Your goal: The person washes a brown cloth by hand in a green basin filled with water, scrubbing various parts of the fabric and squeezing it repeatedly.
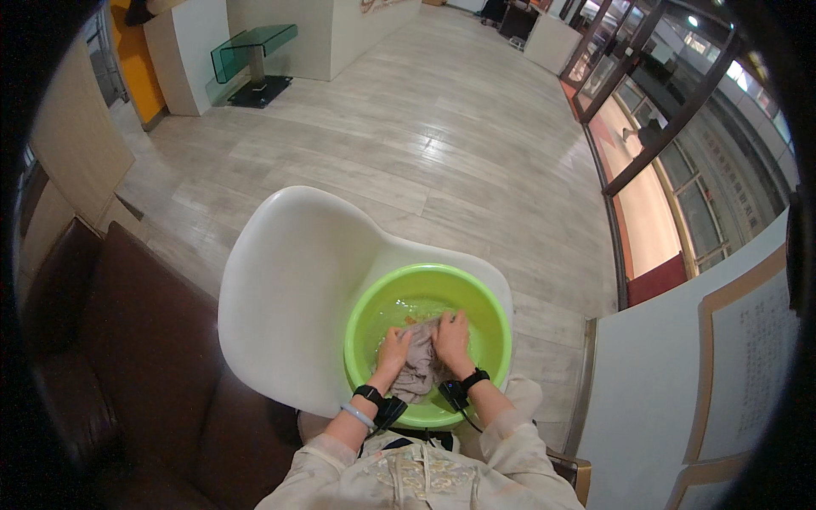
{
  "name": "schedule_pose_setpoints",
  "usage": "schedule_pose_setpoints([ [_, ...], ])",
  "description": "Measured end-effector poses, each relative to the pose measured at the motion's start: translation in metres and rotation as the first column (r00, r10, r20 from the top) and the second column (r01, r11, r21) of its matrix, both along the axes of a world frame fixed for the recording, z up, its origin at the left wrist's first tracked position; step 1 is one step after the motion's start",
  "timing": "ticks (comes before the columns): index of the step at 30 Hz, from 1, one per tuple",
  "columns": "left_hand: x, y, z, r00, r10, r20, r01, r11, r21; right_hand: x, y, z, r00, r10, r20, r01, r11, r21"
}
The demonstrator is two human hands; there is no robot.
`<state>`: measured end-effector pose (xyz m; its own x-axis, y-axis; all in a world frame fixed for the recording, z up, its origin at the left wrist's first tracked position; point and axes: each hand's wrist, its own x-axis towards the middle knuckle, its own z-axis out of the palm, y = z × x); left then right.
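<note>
A bright green round basin [361,319] rests on the seat of a white moulded chair [293,255] in front of me. Water glints inside it. Both my hands are down in the basin, gripping a wet greyish-brown cloth [419,364] that is bunched between them. My left hand [393,350] is closed on the cloth's left side. My right hand [451,340] is closed on its upper right part, fingers curled over the fabric. Each wrist wears a black strap with a small black device. The cloth's lower end hangs toward the basin's near wall.
A dark brown leather sofa [149,340] stands at my left. To the right are a white wall [646,374] with a framed board [748,357] and glass doors [629,102]. A small glass-topped stand [255,64] is far left on the wood-look floor [399,144].
</note>
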<state>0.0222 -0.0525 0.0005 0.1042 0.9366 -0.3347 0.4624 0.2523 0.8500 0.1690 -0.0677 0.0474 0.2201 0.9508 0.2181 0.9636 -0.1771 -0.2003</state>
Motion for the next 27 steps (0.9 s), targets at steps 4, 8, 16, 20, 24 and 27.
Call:
schedule_pose_setpoints([
  [4, 0.003, -0.003, -0.008, 0.998, 0.066, -0.001, -0.065, 0.993, 0.101, 0.013, -0.002, -0.006, 0.936, 0.130, -0.328, -0.241, 0.915, -0.323],
  [8, 0.000, -0.003, -0.009, 0.997, 0.011, 0.079, -0.017, 0.997, 0.078, 0.014, -0.001, -0.010, 0.982, -0.068, -0.178, 0.066, 0.998, -0.018],
  [16, 0.008, 0.002, -0.004, 0.832, 0.269, 0.486, -0.162, 0.954, -0.250, 0.027, 0.018, -0.042, 0.666, -0.337, -0.665, 0.320, 0.935, -0.153],
  [20, -0.008, -0.007, -0.017, 0.580, 0.364, 0.728, 0.007, 0.892, -0.451, -0.062, -0.014, 0.029, 0.731, 0.062, -0.680, -0.062, 0.998, 0.024],
  [24, 0.001, -0.005, -0.004, 0.551, 0.390, 0.737, 0.144, 0.826, -0.545, -0.070, -0.026, 0.021, 0.783, 0.249, -0.569, -0.212, 0.968, 0.133],
  [27, 0.009, -0.001, -0.001, 0.597, 0.396, 0.698, 0.130, 0.810, -0.571, -0.035, 0.005, 0.001, 0.828, -0.031, -0.560, -0.001, 0.998, -0.057],
])
